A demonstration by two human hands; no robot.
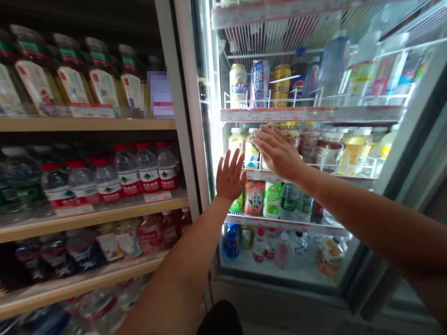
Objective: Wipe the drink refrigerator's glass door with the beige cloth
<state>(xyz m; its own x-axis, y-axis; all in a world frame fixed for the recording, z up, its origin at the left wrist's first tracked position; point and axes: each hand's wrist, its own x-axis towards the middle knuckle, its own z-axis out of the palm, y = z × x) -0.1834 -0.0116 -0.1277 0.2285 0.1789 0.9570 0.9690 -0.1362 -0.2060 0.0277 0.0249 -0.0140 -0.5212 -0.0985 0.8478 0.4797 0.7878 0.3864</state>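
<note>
The right hand [275, 151] holds a crumpled patterned cloth [285, 135] under its fingers, just below the upper price rail [314, 114] of a lit drinks cooler [272, 280]. The left hand [230, 179] holds nothing, its fingers spread wide, nearer the cooler's left side. Drink cans [260, 83] stand above the cloth; red-capped water bottles [129, 170] fill a wooden shelf [115, 215] at left.

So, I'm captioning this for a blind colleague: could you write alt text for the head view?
A person's left hand, fingers spread, and right hand, at what looks like a crumpled cloth, reach toward a lit drinks fridge. Cans and bottles stand inside; more bottles line wooden-edged shelves at left.
</note>
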